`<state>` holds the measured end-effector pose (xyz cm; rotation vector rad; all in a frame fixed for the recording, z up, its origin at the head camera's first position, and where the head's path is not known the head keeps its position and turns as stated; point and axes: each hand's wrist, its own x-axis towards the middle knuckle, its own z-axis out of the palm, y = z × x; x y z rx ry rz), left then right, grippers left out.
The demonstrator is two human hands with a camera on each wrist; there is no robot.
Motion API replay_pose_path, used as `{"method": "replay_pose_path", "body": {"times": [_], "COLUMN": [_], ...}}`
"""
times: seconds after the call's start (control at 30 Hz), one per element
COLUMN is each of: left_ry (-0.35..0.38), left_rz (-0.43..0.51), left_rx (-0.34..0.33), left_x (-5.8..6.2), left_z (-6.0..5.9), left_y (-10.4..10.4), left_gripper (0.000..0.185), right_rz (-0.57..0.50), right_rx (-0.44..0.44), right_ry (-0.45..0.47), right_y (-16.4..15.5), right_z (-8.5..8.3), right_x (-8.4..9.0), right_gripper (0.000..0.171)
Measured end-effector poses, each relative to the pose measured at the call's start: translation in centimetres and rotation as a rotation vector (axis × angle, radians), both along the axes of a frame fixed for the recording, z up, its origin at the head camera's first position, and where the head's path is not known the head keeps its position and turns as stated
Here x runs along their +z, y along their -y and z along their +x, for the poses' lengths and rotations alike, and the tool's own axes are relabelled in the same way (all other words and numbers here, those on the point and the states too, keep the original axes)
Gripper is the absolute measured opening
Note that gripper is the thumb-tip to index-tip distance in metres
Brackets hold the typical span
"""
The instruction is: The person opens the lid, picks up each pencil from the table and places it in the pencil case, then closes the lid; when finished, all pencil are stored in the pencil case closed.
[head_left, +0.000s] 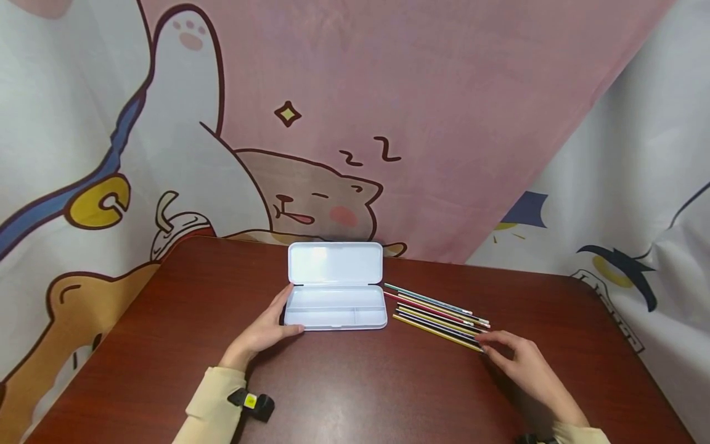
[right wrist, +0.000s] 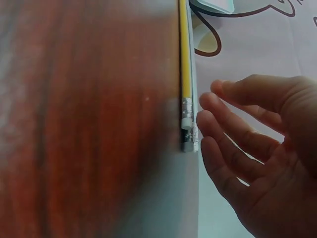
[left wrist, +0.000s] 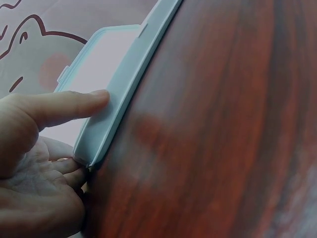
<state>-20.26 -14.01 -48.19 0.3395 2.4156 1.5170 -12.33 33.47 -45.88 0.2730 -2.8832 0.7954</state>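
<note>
Resting on the dark red table [head_left: 355, 394], both hands sit near the front edge, cream sleeves at the wrists, a small black tag with a yellow mark on the left cuff [head_left: 252, 402]. Left hand [head_left: 265, 333] is at the left end of the open pencil case [head_left: 335, 308]: thumb laid along the case's front wall, fingers straight against its left end, relaxed, not curled round it. Left wrist view confirms it: thumb flat on the pale blue wall, fingertips touching the corner. Right hand [head_left: 524, 364] lies flat, fingers loose and straight, fingertips at the eraser ends of the pencils [head_left: 438, 314]; right wrist view shows fingertips just beside the yellow pencil [right wrist: 185, 59], can't tell if touching, nothing pinched. Pencils lie in a tight row just right of the case, angled, near ends toward the right hand, far ends near the case's right end. Case sits mid-table, lid folded back flat toward the wall, tray divided into compartments. Behind the table: cartoon-print cloth backdrop [head_left: 355, 123], pink with a sleeping animal.
</note>
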Motion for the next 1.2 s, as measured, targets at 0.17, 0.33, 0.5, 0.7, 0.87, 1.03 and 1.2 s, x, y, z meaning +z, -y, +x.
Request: {"method": "replay_pose_path", "body": {"times": [0.17, 0.33, 0.5, 0.7, 0.87, 1.03, 1.2], "left_ry": [-0.003, -0.007, -0.007, 0.008, 0.012, 0.011, 0.015], "left_rz": [-0.001, 0.005, 0.007, -0.011, -0.027, -0.032, -0.029], "left_rx": [-0.003, -0.011, -0.02, -0.022, -0.031, -0.035, -0.033], "left_x": [0.0, 0.1, 0.2, 0.1, 0.2, 0.1, 0.1], "left_z": [0.0, 0.1, 0.1, 0.0, 0.0, 0.0, -0.1], "left_y": [0.0, 0.0, 0.0, 0.0, 0.0, 0.1, 0.1], "left_gripper": [0.096, 0.095, 0.096, 0.096, 0.097, 0.097, 0.096], "right_rz": [-0.011, -0.092, -0.127, -0.122, -0.113, -0.102, -0.097], "right_rx": [0.02, 0.045, 0.08, 0.102, 0.092, 0.069, 0.065], "right_ry": [0.078, 0.123, 0.123, 0.105, 0.088, 0.088, 0.066], "right_y": [0.0, -0.2, 0.0, 0.4, 0.3, 0.2, 0.2], "right_z": [0.0, -0.5, -0.9, -1.3, -1.7, -1.9, -2.1], "right_x": [-0.2, -0.7, -1.1, -1.4, -1.4, -1.5, -1.5], "right_gripper": [0.021, 0.023, 0.024, 0.022, 0.021, 0.02, 0.019]}}
